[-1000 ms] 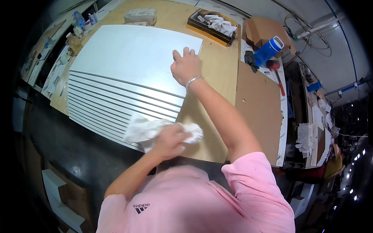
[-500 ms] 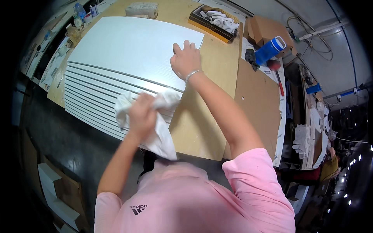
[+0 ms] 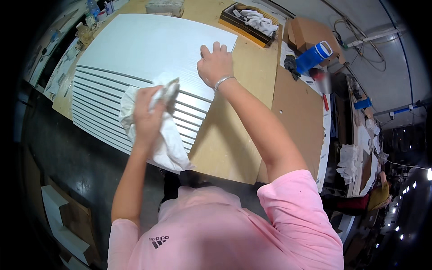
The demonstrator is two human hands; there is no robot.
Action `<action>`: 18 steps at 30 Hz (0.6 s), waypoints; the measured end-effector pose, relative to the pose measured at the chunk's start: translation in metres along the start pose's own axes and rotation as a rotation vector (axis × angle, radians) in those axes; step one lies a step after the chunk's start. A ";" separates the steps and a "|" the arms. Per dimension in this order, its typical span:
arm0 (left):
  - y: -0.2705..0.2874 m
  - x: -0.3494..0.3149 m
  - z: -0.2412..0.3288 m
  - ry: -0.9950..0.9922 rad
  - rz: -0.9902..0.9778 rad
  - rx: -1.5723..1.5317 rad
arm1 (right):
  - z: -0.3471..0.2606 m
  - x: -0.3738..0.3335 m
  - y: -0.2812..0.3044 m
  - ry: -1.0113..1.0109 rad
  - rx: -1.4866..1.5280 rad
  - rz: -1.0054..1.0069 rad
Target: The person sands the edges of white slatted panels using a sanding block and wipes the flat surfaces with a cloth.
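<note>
What looks like a stack of white boards point(image 3: 153, 42) lies in front of me. Below its broad top face, white strips parted by dark lines run along the near side. My left hand point(image 3: 146, 114) grips a bunched white cloth point(image 3: 168, 139) against these strips. One end of the cloth sticks up past my fingers, and the rest hangs over the near edge. My right hand point(image 3: 216, 65) rests on the top board near its right edge, thumb and fingers apart, with a bracelet point(image 3: 224, 82) at the wrist.
The boards lie on a wooden tabletop point(image 3: 234, 130). Behind them are a pale block point(image 3: 164, 7) and a box point(image 3: 247, 27) of white cloths. Brown cardboard point(image 3: 297, 117), a blue bottle point(image 3: 314, 57) and a blurred red-handled tool point(image 3: 326, 102) lie right. Bottles point(image 3: 85, 33) stand at left.
My left hand has moved the cloth to the left and slightly away from me across the strips. My right hand stays in place on the board. The red-handled tool's upper part now looks smeared.
</note>
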State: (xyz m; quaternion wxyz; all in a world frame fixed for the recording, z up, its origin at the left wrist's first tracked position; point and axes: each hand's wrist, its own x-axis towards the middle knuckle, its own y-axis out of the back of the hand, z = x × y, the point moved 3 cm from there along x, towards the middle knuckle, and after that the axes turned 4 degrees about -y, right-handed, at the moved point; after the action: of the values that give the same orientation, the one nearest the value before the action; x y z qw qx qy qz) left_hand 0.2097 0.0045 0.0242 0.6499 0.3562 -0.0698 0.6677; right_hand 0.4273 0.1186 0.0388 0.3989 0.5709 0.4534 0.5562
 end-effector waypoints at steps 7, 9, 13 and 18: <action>-0.003 -0.102 -0.011 -0.051 -0.351 -0.025 | 0.002 0.007 -0.003 0.062 -0.020 -0.008; 0.020 -0.084 -0.016 -0.053 -0.130 -0.040 | 0.009 0.013 0.002 0.081 -0.002 -0.095; 0.025 -0.008 0.014 0.024 -0.002 -0.078 | 0.012 0.018 0.011 0.090 0.021 -0.176; -0.052 -0.023 0.011 -0.372 -0.180 0.209 | -0.002 0.017 0.003 0.069 0.015 -0.101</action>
State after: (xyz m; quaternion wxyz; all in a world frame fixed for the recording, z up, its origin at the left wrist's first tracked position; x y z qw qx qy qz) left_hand 0.2593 -0.0127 -0.0001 0.6424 0.5435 -0.0868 0.5333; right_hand 0.4253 0.1337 0.0467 0.4064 0.5306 0.4993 0.5514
